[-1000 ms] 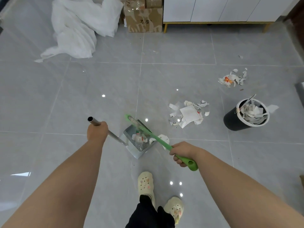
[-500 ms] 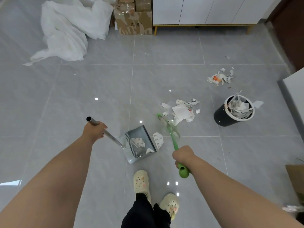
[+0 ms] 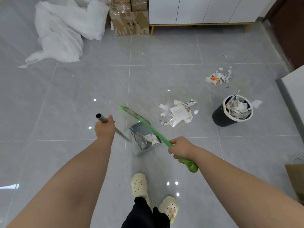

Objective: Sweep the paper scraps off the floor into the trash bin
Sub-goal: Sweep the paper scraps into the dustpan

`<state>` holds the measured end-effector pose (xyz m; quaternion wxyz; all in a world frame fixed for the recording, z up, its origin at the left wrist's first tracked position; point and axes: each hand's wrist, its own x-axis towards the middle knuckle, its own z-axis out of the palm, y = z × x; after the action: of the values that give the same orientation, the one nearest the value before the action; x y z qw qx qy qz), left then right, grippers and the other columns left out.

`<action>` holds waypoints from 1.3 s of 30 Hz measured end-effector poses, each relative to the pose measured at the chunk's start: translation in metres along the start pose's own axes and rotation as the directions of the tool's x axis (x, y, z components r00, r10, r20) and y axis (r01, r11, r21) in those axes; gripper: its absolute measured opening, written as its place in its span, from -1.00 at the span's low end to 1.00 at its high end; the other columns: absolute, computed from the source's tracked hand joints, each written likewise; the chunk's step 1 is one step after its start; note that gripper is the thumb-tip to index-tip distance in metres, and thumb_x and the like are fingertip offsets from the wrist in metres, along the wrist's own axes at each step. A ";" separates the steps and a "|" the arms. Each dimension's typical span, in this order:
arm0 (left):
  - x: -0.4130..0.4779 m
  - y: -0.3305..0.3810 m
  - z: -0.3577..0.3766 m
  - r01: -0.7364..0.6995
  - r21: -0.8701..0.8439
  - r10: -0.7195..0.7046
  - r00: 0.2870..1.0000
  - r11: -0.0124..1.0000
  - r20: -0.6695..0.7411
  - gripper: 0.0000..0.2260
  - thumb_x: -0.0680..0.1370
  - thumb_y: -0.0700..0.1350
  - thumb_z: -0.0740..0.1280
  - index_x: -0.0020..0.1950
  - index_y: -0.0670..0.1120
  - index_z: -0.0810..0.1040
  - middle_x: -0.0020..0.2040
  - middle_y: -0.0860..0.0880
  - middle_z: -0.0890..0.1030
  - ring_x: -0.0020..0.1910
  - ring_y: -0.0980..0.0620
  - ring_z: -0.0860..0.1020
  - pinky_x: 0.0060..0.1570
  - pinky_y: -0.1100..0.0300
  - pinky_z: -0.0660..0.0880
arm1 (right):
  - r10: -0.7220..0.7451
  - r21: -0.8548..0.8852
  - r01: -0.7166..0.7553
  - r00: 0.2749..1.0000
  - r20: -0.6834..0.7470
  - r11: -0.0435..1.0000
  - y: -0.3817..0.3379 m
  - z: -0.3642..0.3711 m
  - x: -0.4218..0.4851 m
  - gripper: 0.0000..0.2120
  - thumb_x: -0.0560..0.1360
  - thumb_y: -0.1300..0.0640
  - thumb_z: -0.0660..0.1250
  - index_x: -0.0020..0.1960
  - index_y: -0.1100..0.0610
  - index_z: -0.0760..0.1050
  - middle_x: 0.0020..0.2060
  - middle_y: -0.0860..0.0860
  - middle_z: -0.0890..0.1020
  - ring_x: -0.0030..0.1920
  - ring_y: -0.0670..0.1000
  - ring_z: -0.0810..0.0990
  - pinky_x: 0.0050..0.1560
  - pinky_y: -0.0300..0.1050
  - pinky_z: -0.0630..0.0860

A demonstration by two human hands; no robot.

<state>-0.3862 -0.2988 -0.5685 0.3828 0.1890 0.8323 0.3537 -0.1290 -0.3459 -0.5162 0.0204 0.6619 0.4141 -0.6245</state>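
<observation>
My left hand [image 3: 105, 129] grips the metal handle of a grey dustpan [image 3: 139, 150] that rests on the floor with a few paper scraps [image 3: 150, 139] inside. My right hand [image 3: 181, 148] grips the green broom [image 3: 148, 125], which lies across the pan with its head beyond the pan's far left corner. A pile of white paper scraps [image 3: 178, 112] lies just right of the pan. A second, smaller pile [image 3: 217, 77] with orange bits sits farther back. The black trash bin [image 3: 220, 116] with a white rim stands at the right, full of paper.
A crumpled white sheet [image 3: 65, 30] and cardboard boxes [image 3: 130, 18] lie at the back left. A white cabinet on legs [image 3: 197, 12] lines the back wall. White furniture [image 3: 294, 89] juts in at right, a cardboard piece [image 3: 296, 178] below it. My feet in cream clogs [image 3: 139, 185] stand near.
The broom head has swung from right of the pan, near the scrap pile, back left across the pan. The scrap that lay at the pan's lip is now inside.
</observation>
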 end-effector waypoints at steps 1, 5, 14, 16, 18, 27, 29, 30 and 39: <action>0.001 0.003 0.006 -0.002 -0.001 0.002 1.000 1.000 -0.005 -0.70 0.56 0.07 0.24 -0.11 -0.15 0.59 -0.19 -0.05 0.58 -0.15 -0.11 0.59 0.02 0.05 0.53 | -0.012 -0.064 0.010 0.999 -0.037 0.998 0.001 -0.005 0.007 -0.66 0.50 0.36 0.16 0.25 0.31 0.47 -0.41 0.09 0.38 -0.52 0.01 0.36 -0.59 -0.29 0.33; 0.014 0.026 0.036 -0.015 0.052 0.013 0.999 0.999 0.038 -0.69 0.56 0.09 0.23 -0.12 -0.14 0.58 -0.26 -0.05 0.56 -0.22 -0.08 0.52 -0.08 0.08 0.47 | -0.042 -0.299 -0.020 0.979 -0.198 0.954 0.004 -0.033 0.033 -0.68 0.48 0.29 0.13 0.20 0.23 0.46 -0.30 0.05 0.45 -0.43 0.03 0.42 -0.46 -0.17 0.43; 0.040 0.060 0.100 -0.069 0.169 0.067 0.998 0.983 0.014 -0.71 0.60 0.04 0.19 -0.16 -0.16 0.46 -0.25 -0.07 0.51 -0.15 -0.13 0.53 -0.01 0.05 0.48 | 0.115 -0.203 -0.225 0.887 -0.447 0.953 -0.021 -0.119 0.120 -0.73 0.54 0.21 0.17 0.18 0.33 0.41 -0.10 0.16 0.49 -0.27 0.16 0.54 -0.24 -0.09 0.48; 0.042 0.066 0.108 -0.092 0.188 0.083 0.995 0.978 0.053 -0.69 0.61 0.01 0.18 -0.27 -0.12 0.40 -0.34 -0.02 0.44 -0.22 -0.09 0.49 -0.13 0.10 0.41 | 0.171 -0.133 -0.253 0.880 -0.444 0.958 -0.027 -0.125 0.130 -0.79 0.57 0.23 0.14 0.15 0.31 0.36 -0.10 0.17 0.48 -0.35 0.13 0.51 -0.38 -0.13 0.44; 0.049 0.069 0.113 -0.125 0.216 0.107 0.990 0.968 0.094 -0.69 0.59 0.00 0.19 -0.30 -0.12 0.38 -0.36 -0.01 0.42 -0.25 -0.09 0.47 -0.15 0.11 0.40 | 0.259 0.084 -0.246 0.877 -0.406 0.966 -0.030 -0.119 0.142 -0.85 0.58 0.29 0.08 0.14 0.24 0.31 -0.19 0.19 0.47 -0.47 0.06 0.45 -0.52 -0.19 0.36; 0.063 0.073 0.121 -0.228 0.282 0.179 0.966 0.932 0.189 -0.76 0.55 -0.05 0.21 -0.21 -0.19 0.49 -0.34 -0.07 0.48 -0.31 -0.11 0.48 -0.22 0.12 0.41 | 0.290 -0.012 -0.296 0.942 -0.172 0.955 0.002 -0.043 0.127 -0.69 0.57 0.32 0.04 0.29 0.29 0.30 -0.30 0.11 0.38 -0.45 0.02 0.38 -0.54 -0.19 0.33; 0.061 0.075 0.120 -0.245 0.283 0.191 0.960 0.927 0.207 -0.77 0.55 -0.05 0.21 -0.18 -0.18 0.51 -0.30 -0.08 0.51 -0.29 -0.10 0.49 -0.20 0.12 0.41 | 0.272 -0.051 -0.279 0.955 -0.122 0.959 0.001 -0.033 0.114 -0.66 0.56 0.30 0.03 0.32 0.24 0.27 -0.28 0.10 0.38 -0.44 0.01 0.39 -0.53 -0.19 0.34; 0.060 0.076 0.120 -0.252 0.289 0.195 0.958 0.923 0.213 -0.77 0.56 -0.05 0.21 -0.17 -0.18 0.51 -0.29 -0.09 0.52 -0.29 -0.10 0.49 -0.19 0.11 0.41 | 0.267 -0.065 -0.274 0.959 -0.095 0.960 0.000 -0.029 0.109 -0.65 0.56 0.30 0.02 0.33 0.22 0.26 -0.28 0.10 0.39 -0.44 0.00 0.39 -0.53 -0.20 0.34; 0.052 0.076 0.110 -0.277 0.327 0.184 0.940 0.904 0.288 -0.74 0.55 -0.12 0.20 -0.35 -0.10 0.36 -0.41 -0.02 0.38 -0.39 -0.04 0.37 -0.26 0.15 0.32 | 0.261 0.189 -0.268 0.963 0.059 0.945 -0.007 -0.023 0.071 -0.73 0.54 0.32 0.06 0.19 0.22 0.38 -0.42 0.11 0.39 -0.50 0.00 0.34 -0.44 -0.22 0.32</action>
<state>-0.3314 -0.1683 -0.5891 0.3985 0.3972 0.7995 0.2102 -0.1233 -0.2922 -0.5676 0.0460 0.6997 0.2580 -0.6647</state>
